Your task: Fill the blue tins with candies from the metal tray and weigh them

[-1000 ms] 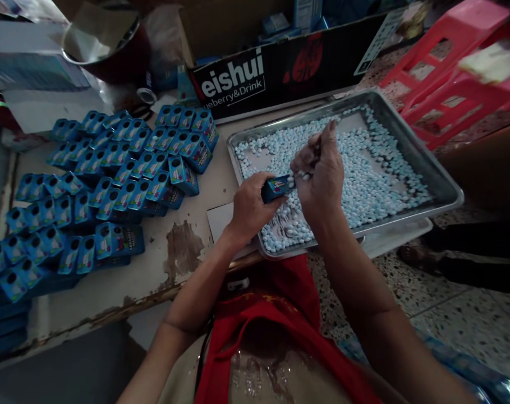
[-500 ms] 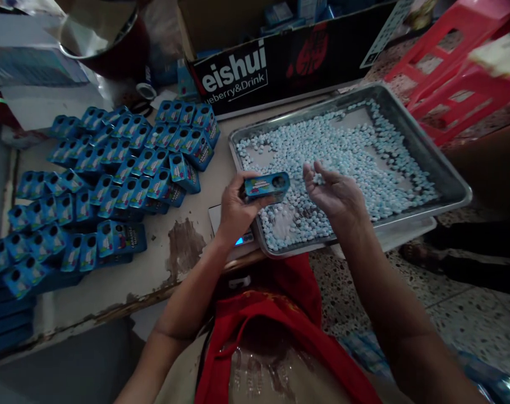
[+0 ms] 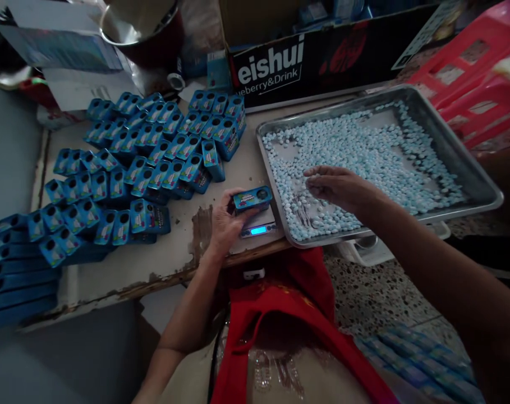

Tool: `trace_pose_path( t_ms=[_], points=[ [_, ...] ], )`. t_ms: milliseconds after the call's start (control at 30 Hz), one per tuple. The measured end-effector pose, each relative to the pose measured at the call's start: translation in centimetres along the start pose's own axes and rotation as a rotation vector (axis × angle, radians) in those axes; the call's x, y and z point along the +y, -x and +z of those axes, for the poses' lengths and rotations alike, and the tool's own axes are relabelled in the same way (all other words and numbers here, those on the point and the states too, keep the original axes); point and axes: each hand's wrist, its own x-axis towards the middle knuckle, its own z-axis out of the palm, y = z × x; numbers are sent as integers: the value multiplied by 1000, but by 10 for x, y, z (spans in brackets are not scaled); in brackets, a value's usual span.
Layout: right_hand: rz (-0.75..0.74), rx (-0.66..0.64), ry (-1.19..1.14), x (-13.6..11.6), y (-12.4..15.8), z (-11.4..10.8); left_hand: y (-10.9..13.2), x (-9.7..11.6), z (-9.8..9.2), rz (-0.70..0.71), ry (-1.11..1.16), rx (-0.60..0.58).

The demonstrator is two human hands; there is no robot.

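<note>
My left hand point(image 3: 223, 219) grips a small blue candy box point(image 3: 252, 198) and rests it on a little digital scale point(image 3: 258, 227) with a lit blue display. My right hand point(image 3: 338, 186) hovers low over the metal tray point(image 3: 469, 163), fingers bunched together above the pale blue candies point(image 3: 364, 154); whether it holds any I cannot make out. The tray overhangs the table's front edge at the right.
Several rows of open blue boxes point(image 3: 145, 163) cover the worn table point(image 3: 162, 264) to the left, with flat blue boxes point(image 3: 14, 280) stacked at far left. A black carton point(image 3: 305, 59) stands behind the tray, a red plastic stool point(image 3: 473, 56) at right, a metal bowl point(image 3: 137, 22) at the back.
My left hand lowered the blue box from beside the tray onto the scale. My right hand turned palm down and dropped over the candies.
</note>
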Motion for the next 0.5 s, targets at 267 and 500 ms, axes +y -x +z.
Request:
trace_pose_path(
  t_ms=[267,500],
  points=[
    [58,70,-10,-33,-3,20,28,22,-75,7,-145,153],
    [8,-59,165,-63,-19,48,38,36,-92,53,-184,274]
  ],
)
